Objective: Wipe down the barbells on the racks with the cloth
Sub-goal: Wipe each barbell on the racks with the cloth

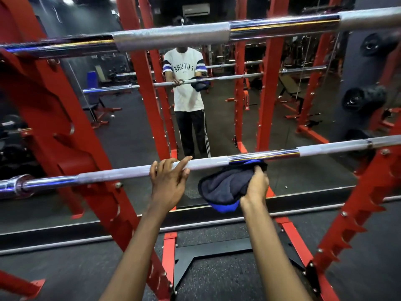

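Both arms stretched fwd. L hand (pixel 168 180) hooks its fingers over lower barbell (pixel 108 175), index lying along it. R hand (pixel 256 186), just beside, clenched round dark blue cloth (pixel 223 187), bunched vs bar's underside. Upper barbell (pixel 171 38) sits above on red rack (pixel 43 101).

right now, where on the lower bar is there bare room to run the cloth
On the lower barbell, bare stretches run from the cloth right to the red rack, and from the left hand left to the collar. Crowded mid-bar: left hand holds it, right hand holds the cloth against it, a short gap between.
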`<move>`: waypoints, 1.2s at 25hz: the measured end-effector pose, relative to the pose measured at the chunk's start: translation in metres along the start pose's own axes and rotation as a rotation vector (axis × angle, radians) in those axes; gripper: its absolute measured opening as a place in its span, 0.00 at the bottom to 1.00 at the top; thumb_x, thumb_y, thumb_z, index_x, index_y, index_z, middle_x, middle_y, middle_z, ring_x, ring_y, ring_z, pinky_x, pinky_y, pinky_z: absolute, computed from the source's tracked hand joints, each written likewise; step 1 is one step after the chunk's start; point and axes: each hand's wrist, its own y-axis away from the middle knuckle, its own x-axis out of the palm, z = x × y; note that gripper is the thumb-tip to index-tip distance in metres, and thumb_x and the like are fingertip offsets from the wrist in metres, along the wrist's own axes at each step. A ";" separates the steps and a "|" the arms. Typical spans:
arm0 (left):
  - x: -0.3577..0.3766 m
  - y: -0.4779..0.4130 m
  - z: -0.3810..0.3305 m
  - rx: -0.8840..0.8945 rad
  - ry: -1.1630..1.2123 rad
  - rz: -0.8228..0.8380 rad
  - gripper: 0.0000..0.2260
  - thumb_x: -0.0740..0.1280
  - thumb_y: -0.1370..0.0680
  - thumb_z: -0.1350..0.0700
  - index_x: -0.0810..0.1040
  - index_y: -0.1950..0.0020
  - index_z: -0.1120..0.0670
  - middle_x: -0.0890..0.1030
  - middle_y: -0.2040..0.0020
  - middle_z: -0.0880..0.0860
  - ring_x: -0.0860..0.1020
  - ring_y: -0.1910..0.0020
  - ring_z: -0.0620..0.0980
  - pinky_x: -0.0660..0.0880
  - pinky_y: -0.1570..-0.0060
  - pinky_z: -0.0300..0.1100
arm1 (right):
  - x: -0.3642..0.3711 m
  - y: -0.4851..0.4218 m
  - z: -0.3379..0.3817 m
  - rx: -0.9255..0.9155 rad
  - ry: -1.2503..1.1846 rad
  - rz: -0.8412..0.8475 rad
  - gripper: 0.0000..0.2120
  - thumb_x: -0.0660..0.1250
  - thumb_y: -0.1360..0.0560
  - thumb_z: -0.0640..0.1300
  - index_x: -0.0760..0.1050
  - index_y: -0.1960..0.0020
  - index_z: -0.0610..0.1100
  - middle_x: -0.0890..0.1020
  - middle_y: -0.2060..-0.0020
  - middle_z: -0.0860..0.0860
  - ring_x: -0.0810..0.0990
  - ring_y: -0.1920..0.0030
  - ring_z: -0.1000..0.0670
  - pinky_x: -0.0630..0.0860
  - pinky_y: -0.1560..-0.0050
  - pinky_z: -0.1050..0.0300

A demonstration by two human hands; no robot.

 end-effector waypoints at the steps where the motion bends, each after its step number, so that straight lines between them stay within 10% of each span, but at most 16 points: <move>1: 0.000 0.000 -0.001 -0.001 0.000 -0.004 0.19 0.53 0.19 0.42 0.74 0.31 0.39 0.78 0.43 0.50 0.73 0.40 0.53 0.59 0.30 0.58 | -0.001 0.003 -0.001 -0.109 0.042 -0.053 0.10 0.66 0.21 0.38 0.76 0.40 0.39 0.81 0.46 0.43 0.82 0.49 0.47 0.79 0.40 0.49; 10: -0.013 0.011 0.036 0.006 -0.039 0.073 0.22 0.54 0.19 0.45 0.66 0.24 0.40 0.70 0.29 0.53 0.63 0.25 0.55 0.52 0.26 0.55 | 0.013 0.025 -0.004 -1.106 1.051 0.326 0.18 0.68 0.30 0.38 0.81 0.41 0.46 0.81 0.42 0.50 0.75 0.40 0.43 0.69 0.35 0.52; 16: -0.030 0.034 0.095 -0.091 -0.147 -0.040 0.22 0.54 0.19 0.45 0.68 0.25 0.43 0.69 0.28 0.57 0.62 0.25 0.60 0.56 0.28 0.60 | 0.048 0.032 -0.006 -0.904 1.199 0.197 0.15 0.67 0.29 0.41 0.79 0.42 0.49 0.81 0.44 0.48 0.75 0.39 0.41 0.66 0.36 0.46; 26: -0.043 0.034 0.130 -0.139 -0.132 -0.001 0.22 0.52 0.18 0.40 0.67 0.25 0.42 0.69 0.28 0.56 0.59 0.23 0.58 0.53 0.27 0.59 | 0.062 0.045 -0.011 -0.878 1.163 0.950 0.16 0.70 0.29 0.48 0.78 0.42 0.52 0.82 0.48 0.55 0.80 0.46 0.49 0.75 0.40 0.47; 30: -0.048 0.034 0.149 -0.081 -0.092 -0.025 0.25 0.49 0.17 0.40 0.70 0.26 0.50 0.70 0.29 0.60 0.60 0.24 0.60 0.55 0.25 0.57 | 0.061 0.037 -0.025 -1.047 1.374 0.625 0.15 0.64 0.23 0.59 0.78 0.41 0.55 0.81 0.50 0.52 0.80 0.48 0.44 0.73 0.42 0.46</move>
